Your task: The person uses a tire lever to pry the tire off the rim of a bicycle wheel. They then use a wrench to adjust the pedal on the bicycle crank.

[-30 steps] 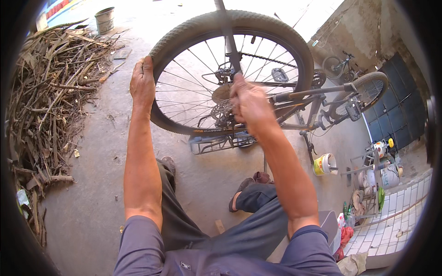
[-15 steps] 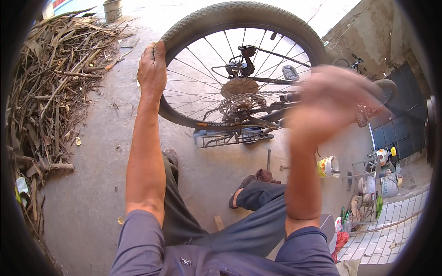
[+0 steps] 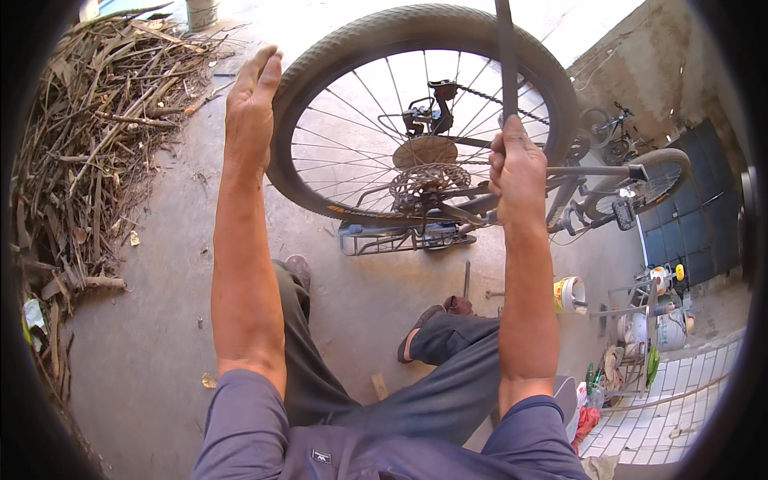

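The rear wheel of an upturned bicycle [image 3: 464, 210] stands in front of me, its tyre [image 3: 282, 168] on the rim and its spokes, cassette and brake disc in view. At the wheel's left edge my left hand [image 3: 252, 108] is open, fingers stretched upward beside the tread; whether it touches the rubber I cannot tell. My right hand [image 3: 520, 164] is closed round the lower end of a long, flat dark bar [image 3: 507, 60]. That bar points away from me across the wheel's right side, and its far end runs out of the picture.
A heap of dry sticks [image 3: 88, 152] fills the left side, with a bucket [image 3: 202, 14] beyond it. A hammer-like tool [image 3: 467, 280] lies near my right foot. To the right are a white-and-yellow tub [image 3: 569, 294], cluttered containers [image 3: 672, 330] and another bicycle [image 3: 616, 132].
My left hand has come off its grip on the tyre and straightened its fingers. My right hand, blurred before, has moved left, with the dark bar now plainly visible. The wheel has shifted slightly.
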The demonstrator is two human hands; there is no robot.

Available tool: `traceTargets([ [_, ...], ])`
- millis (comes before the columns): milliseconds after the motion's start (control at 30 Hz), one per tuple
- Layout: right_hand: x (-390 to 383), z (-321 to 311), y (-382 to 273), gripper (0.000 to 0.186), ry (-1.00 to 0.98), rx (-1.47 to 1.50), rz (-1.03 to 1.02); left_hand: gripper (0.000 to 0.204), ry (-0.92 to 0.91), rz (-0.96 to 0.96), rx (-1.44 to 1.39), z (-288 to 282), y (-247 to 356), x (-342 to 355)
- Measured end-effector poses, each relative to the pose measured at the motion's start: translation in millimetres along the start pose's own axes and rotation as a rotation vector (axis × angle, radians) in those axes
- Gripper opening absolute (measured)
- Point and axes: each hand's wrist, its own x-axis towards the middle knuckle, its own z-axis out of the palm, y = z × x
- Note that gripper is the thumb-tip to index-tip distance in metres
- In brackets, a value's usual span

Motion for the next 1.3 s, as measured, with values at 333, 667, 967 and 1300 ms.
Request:
traceTargets([
  [333, 0.5, -39.3, 1.4, 0.034, 0.054, 0.079, 0.003, 0.069, 0.124, -0.013, 0.532, -0.8, -54.0, 8.0],
  [667, -55.8, -91.4, -166.6, 0.046, -0.068, 0.414, -0.890, 0.071, 0.153, 0.099, 0.626, 0.3, -48.5, 5.9],
  [967, 12.4, -18.3, -6.4, 0.042, 0.032, 0.040, 0.143, 0.071, 0.145, 0.142, 0.643, 16.2, -48.1, 3.3],
  [1300, -47.4, -77.9, -174.1, 0.032, 0.059, 0.365, -0.961, 0.068, 0.166, 0.211, 0.753, 10.4, -40.0, 2.0],
])
